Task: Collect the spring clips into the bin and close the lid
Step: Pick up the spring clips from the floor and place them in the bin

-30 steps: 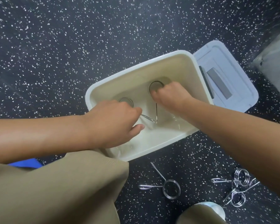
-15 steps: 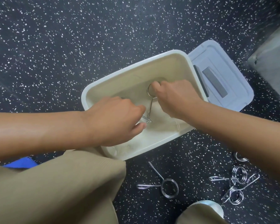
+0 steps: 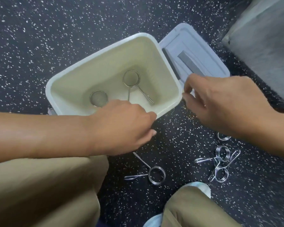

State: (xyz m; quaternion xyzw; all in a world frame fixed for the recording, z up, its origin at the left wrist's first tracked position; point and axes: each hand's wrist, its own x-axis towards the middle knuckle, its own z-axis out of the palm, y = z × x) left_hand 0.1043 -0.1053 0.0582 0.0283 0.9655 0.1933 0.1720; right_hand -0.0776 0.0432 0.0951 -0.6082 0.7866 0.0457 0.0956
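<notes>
Spring clips (image 3: 131, 79): shiny coiled wire, two in the cream plastic bin (image 3: 105, 51), lid (image 3: 203, 51) open. Left hand (image 3: 121, 126) loosely curled, empty; right hand (image 3: 223, 102) likewise.

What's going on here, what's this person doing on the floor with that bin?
A person is gathering metal spring clips into a white bin. Two clips lie in it; both hands, the left hand and the right hand, are over the bin's near edge, holding nothing. Several clips lie on the speckled floor: one near the knees, a tangle to the right. The lid is open.
</notes>
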